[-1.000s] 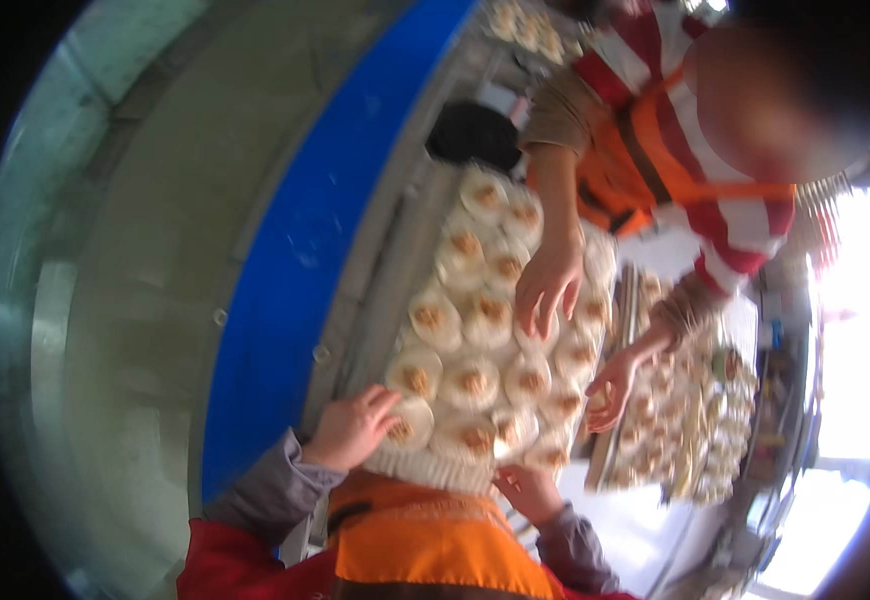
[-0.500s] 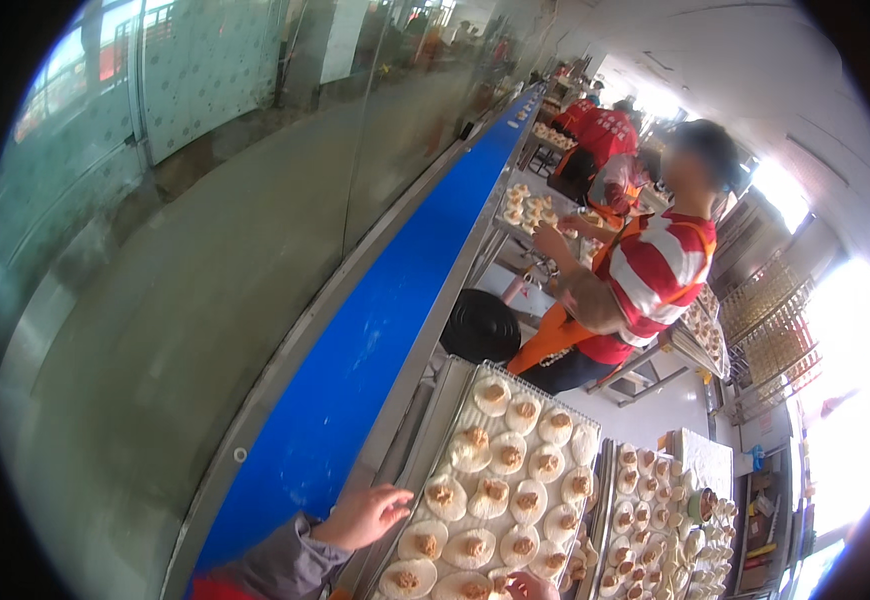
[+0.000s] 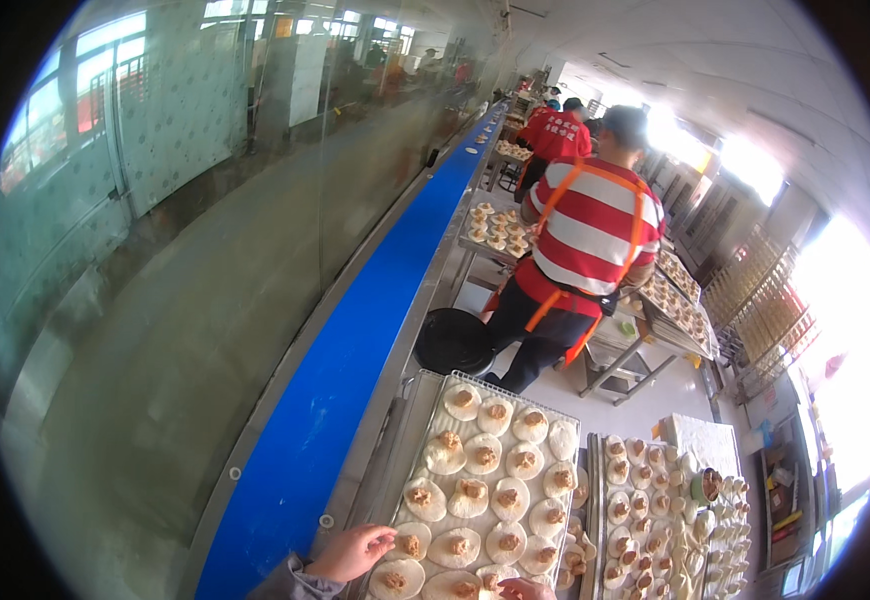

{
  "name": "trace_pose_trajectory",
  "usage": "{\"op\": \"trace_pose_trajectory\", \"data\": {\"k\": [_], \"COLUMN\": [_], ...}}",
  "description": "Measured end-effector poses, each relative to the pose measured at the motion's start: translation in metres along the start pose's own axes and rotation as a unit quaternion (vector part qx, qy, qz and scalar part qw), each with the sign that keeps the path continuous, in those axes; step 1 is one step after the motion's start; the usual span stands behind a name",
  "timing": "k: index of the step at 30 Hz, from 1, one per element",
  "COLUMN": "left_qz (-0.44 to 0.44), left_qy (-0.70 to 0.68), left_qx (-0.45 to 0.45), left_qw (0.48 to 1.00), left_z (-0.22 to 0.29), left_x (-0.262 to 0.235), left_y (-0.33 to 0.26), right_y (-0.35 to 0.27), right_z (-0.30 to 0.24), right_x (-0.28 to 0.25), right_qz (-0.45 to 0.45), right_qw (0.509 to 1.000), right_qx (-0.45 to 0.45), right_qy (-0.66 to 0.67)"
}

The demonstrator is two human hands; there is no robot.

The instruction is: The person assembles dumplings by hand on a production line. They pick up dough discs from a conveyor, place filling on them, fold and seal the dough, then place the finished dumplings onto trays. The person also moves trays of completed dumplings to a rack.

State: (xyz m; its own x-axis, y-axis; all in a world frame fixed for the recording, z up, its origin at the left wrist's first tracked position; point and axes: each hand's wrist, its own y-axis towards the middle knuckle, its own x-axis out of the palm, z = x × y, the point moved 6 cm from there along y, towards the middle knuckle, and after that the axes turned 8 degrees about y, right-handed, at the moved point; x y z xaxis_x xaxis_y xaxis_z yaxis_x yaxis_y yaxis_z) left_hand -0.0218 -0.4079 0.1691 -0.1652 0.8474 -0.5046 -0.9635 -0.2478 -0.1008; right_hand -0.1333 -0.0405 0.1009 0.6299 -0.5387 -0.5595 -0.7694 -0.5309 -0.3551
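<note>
A metal tray (image 3: 567,428) in front of me bears rows of flattened dough rounds (image 3: 458,546), most topped with a lump of brown filling (image 3: 460,545). My left hand (image 3: 353,552) is over the tray's left edge, beside a filled round; its fingers are loosely bent and seem to hold nothing. At the lower edge of the view, my right hand (image 3: 527,589) is partly cut off. Its fingertips meet at the rim of a dough round (image 3: 496,575) in the nearest rows and appear to pinch it.
A blue conveyor belt (image 3: 355,340) runs along my left beside a glass wall. A second tray of filled rounds (image 3: 635,500) and a small bowl (image 3: 705,484) lie to the right. A round black pan (image 3: 454,341) and a co-worker in a striped shirt (image 3: 595,225) are ahead.
The view has shifted. The co-worker has turned away from the tray by the belt, back now toward me. My left hand's fingers have drawn closer together near the tray; my right hand stays low.
</note>
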Motion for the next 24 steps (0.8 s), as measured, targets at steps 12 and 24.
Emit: {"op": "trace_pose_trajectory", "data": {"k": [12,24], "left_qz": [0.180,0.357], "left_qy": [0.212,0.333], "left_qx": [0.253,0.412], "left_qw": [0.927,0.770], "left_z": [0.094,0.237], "left_x": [-0.109,-0.171], "left_y": [0.087,0.141], "right_y": [-0.043,-0.085], "right_z": [0.081,0.049], "right_x": [0.006,0.020], "right_qz": [0.097,0.060], "right_qw": [0.990,0.998], "right_qx": [-0.025,0.010], "right_qy": [0.102,0.002]}}
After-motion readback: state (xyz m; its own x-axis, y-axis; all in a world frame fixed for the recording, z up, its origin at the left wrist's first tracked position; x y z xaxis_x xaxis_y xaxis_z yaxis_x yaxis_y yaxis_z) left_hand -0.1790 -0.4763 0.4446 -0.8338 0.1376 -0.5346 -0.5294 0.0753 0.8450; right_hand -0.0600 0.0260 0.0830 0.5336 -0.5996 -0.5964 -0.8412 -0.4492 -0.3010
